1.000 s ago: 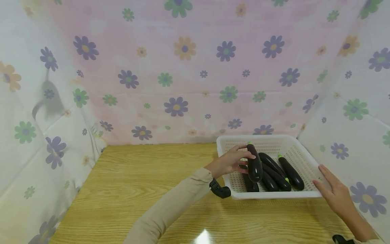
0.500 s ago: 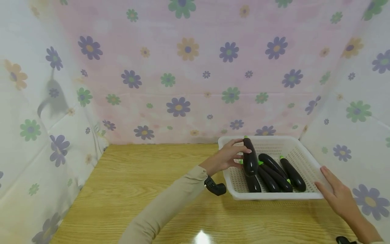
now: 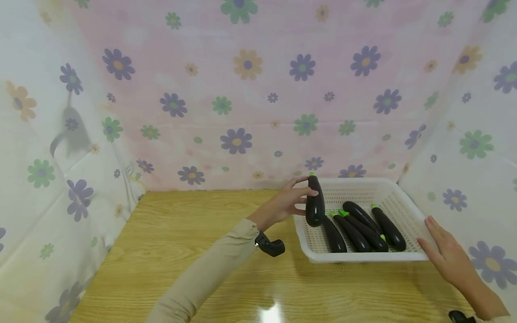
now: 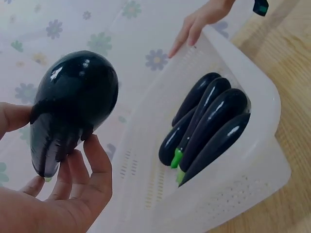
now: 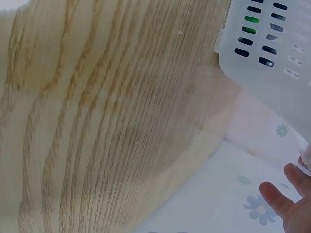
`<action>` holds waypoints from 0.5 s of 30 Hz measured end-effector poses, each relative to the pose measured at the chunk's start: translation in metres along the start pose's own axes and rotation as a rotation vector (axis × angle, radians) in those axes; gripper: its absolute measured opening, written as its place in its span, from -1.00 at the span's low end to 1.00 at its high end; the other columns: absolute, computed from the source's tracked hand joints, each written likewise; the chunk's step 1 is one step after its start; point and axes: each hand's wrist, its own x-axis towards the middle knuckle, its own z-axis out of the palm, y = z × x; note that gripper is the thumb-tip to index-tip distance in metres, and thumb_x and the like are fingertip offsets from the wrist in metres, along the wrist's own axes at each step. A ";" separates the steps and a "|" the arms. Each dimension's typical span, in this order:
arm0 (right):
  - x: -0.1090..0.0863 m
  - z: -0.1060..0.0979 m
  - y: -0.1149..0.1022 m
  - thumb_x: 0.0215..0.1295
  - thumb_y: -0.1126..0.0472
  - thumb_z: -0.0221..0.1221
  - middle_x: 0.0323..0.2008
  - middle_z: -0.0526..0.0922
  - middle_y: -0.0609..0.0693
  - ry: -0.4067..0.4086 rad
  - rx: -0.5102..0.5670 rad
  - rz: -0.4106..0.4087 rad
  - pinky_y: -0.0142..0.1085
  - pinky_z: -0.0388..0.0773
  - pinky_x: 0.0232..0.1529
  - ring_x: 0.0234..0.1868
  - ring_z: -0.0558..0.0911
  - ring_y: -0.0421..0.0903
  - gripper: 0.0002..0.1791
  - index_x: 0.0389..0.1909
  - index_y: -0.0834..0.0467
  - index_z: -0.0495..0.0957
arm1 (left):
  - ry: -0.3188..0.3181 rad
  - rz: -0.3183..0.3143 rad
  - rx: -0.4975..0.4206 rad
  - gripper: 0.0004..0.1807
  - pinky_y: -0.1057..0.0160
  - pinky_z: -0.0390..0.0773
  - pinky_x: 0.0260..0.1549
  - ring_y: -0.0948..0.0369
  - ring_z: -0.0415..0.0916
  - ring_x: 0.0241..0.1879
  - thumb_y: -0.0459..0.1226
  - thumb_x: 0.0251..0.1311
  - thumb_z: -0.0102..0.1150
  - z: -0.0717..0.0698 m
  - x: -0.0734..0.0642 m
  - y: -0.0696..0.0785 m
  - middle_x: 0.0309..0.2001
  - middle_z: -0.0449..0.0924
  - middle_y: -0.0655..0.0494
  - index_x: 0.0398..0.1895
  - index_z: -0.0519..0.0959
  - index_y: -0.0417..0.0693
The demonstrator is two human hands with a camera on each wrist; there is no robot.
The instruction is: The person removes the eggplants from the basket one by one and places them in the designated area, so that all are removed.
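Broadly, pale cloth printed with purple, green and orange flowers (image 3: 262, 83) surrounds a wood-grained, yellowish-brown tabletop (image 3: 210, 211) at the back and both sides. Toward the tabletop's right is a white, rectangular plastic basket with slotted walls (image 3: 365, 257). A beige long sleeve (image 3: 210, 264) reaches from the near edge toward the basket's left side. At its end the left hand (image 3: 282, 204) grips a glossy, blackish-purple eggplant (image 3: 315, 208), thumb on one side and fingers on the other. That eggplant is held above the left part of the basket, its rounded end toward the person in the head view. The right hand (image 3: 446, 253) rests at the basket's right rim near the front corner, fingers extended and thumb spread apart. Five more dark, elongated eggplants (image 3: 389, 229) lie inside the basket, four bunched together and one to their right. A small black curved device (image 3: 269, 244) sits at the left wrist. Smallest are the bright green stem ends (image 3: 343, 212), several visible among the pieces in the basket.
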 end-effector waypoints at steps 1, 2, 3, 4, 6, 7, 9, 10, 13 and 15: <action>0.000 0.000 0.000 0.28 0.20 -0.07 0.33 -0.20 0.22 0.004 0.000 -0.001 0.14 -0.41 0.18 0.26 -0.17 0.32 -0.30 0.34 0.16 -0.22 | 0.002 0.004 -0.003 -0.32 -0.04 0.50 -0.31 0.03 0.48 -0.13 -0.29 -0.05 0.24 -0.002 -0.002 0.001 -0.06 0.46 0.02 0.19 0.22 0.24; 0.001 0.000 -0.001 0.28 0.20 -0.07 0.33 -0.20 0.21 0.009 0.001 -0.004 0.13 -0.41 0.19 0.27 -0.17 0.31 -0.30 0.34 0.16 -0.21 | 0.003 0.005 -0.006 -0.32 -0.04 0.49 -0.30 0.03 0.48 -0.12 -0.29 -0.05 0.23 -0.004 -0.003 0.001 -0.05 0.46 0.02 0.19 0.22 0.25; 0.001 0.000 -0.001 0.28 0.20 -0.07 0.33 -0.19 0.21 0.012 0.002 -0.005 0.11 -0.41 0.19 0.27 -0.17 0.30 -0.30 0.34 0.16 -0.20 | 0.005 0.010 -0.008 -0.32 -0.05 0.49 -0.29 0.04 0.47 -0.12 -0.29 -0.04 0.23 -0.005 -0.004 0.002 -0.04 0.45 0.02 0.19 0.21 0.24; 0.001 0.000 -0.002 0.28 0.20 -0.07 0.33 -0.20 0.19 0.013 0.002 -0.006 0.10 -0.41 0.20 0.28 -0.18 0.28 -0.31 0.34 0.16 -0.20 | 0.006 0.013 -0.010 -0.31 -0.05 0.49 -0.29 0.04 0.47 -0.11 -0.29 -0.04 0.23 -0.007 -0.005 0.002 -0.03 0.44 0.02 0.20 0.21 0.24; 0.002 0.000 -0.002 0.29 0.21 -0.08 0.34 -0.21 0.16 0.008 0.007 -0.005 0.09 -0.41 0.21 0.29 -0.19 0.27 -0.31 0.34 0.17 -0.19 | 0.011 0.017 0.001 -0.31 -0.05 0.49 -0.28 0.04 0.47 -0.11 -0.28 -0.04 0.23 -0.010 -0.007 0.003 -0.02 0.43 0.02 0.20 0.20 0.23; 0.002 0.000 -0.003 0.29 0.21 -0.08 0.34 -0.22 0.14 0.003 0.012 -0.001 0.09 -0.42 0.20 0.29 -0.20 0.26 -0.32 0.34 0.18 -0.19 | 0.013 0.016 0.008 -0.30 -0.05 0.49 -0.28 0.04 0.46 -0.10 -0.28 -0.04 0.24 -0.012 -0.007 0.003 -0.01 0.42 0.02 0.20 0.19 0.24; 0.001 -0.001 -0.003 0.30 0.21 -0.09 0.34 -0.24 0.11 -0.005 0.020 0.002 0.11 -0.42 0.20 0.29 -0.22 0.25 -0.32 0.34 0.19 -0.19 | 0.022 0.018 0.025 -0.30 -0.05 0.49 -0.28 0.04 0.46 -0.10 -0.27 -0.05 0.24 -0.015 -0.008 0.003 -0.01 0.41 0.02 0.20 0.20 0.24; 0.001 -0.001 -0.004 0.30 0.21 -0.09 0.34 -0.25 0.09 -0.011 0.023 0.003 0.10 -0.42 0.20 0.30 -0.23 0.24 -0.32 0.34 0.19 -0.19 | 0.028 0.021 0.036 -0.30 -0.05 0.49 -0.29 0.04 0.46 -0.10 -0.27 -0.05 0.25 -0.017 -0.009 0.003 -0.01 0.42 0.02 0.20 0.20 0.25; 0.001 -0.002 -0.004 0.31 0.20 -0.10 0.34 -0.27 0.07 -0.029 0.028 0.010 0.10 -0.42 0.19 0.30 -0.26 0.21 -0.32 0.34 0.19 -0.22 | 0.045 0.026 0.056 -0.30 -0.05 0.48 -0.29 0.04 0.46 -0.11 -0.26 -0.06 0.25 -0.022 -0.012 0.003 -0.02 0.43 0.01 0.19 0.22 0.27; 0.001 -0.002 -0.004 0.31 0.19 -0.10 0.34 -0.29 0.07 -0.039 0.027 0.021 0.11 -0.42 0.19 0.30 -0.27 0.22 -0.31 0.34 0.16 -0.24 | 0.051 0.032 0.064 -0.30 -0.05 0.47 -0.29 0.04 0.47 -0.12 -0.25 -0.06 0.25 -0.026 -0.014 0.003 -0.03 0.44 0.00 0.20 0.22 0.26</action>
